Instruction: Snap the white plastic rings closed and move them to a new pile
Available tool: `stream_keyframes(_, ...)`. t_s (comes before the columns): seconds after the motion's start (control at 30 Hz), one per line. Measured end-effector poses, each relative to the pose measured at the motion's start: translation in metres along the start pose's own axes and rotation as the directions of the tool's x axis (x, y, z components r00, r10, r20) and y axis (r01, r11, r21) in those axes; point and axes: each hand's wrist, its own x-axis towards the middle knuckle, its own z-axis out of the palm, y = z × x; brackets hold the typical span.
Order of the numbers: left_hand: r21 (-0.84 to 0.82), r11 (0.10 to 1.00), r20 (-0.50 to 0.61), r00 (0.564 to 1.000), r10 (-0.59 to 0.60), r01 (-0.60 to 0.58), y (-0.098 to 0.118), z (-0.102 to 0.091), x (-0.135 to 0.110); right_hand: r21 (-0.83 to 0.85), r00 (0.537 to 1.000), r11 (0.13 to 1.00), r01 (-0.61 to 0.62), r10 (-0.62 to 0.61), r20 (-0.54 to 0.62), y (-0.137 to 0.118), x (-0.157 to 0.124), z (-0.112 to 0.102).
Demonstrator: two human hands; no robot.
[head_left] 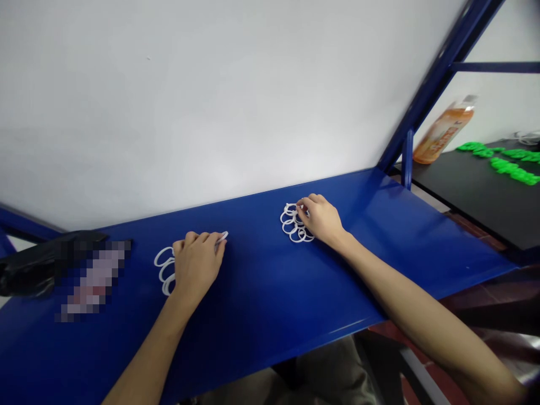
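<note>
My left hand (197,264) is above the left part of the blue table, with a small white ring (222,237) pinched between thumb and fingers. Partly under that hand lie several loose white rings (164,256), overlapping one another. Farther right, a flat cluster of joined white rings (290,220) rests on the table, arranged like a flower. My right hand (321,218) bends over the cluster's right side, thumb and fingertips closed on its rings. The fingers cover part of the cluster.
The blue table (261,292) runs along a white wall. A black plastic bag (29,273) and a blurred-out packet (99,278) lie at the left. Past a blue frame post (426,90), a black table (476,197) holds an orange drink bottle (442,132) and green chain-like pieces (514,170).
</note>
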Motion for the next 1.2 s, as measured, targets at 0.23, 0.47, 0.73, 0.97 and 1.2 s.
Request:
stream_keyframes(0.23,-0.094,0.996,-0.112,0.994,-0.01,0.0,0.005,-0.01,-0.002,0.03,0.989,0.994,0.105,-0.101,-0.106,-0.006,-0.005,-0.006)
stream_keyframes(0.47,-0.296,0.921,-0.322,0.934,0.156,-0.255,0.022,-0.016,-0.008,0.304,0.954,0.905,0.298,-0.292,-0.065,-0.036,-0.022,-0.014)
stream_keyframes(0.73,-0.314,0.779,-0.436,0.811,0.389,-0.543,0.049,-0.014,-0.018,0.746,0.913,0.666,-0.005,-0.302,0.275,-0.074,-0.046,-0.015)
stream_keyframes(0.97,-0.274,0.784,-0.513,0.774,0.371,-0.557,0.043,-0.016,-0.016,0.893,0.943,0.413,-0.178,-0.189,0.275,-0.071,-0.048,-0.008)
stream_keyframes(1.2,-0.589,0.697,-0.412,0.894,0.175,-0.408,0.044,-0.01,-0.016,0.898,0.947,0.38,-0.221,-0.135,0.29,-0.069,-0.045,-0.008)
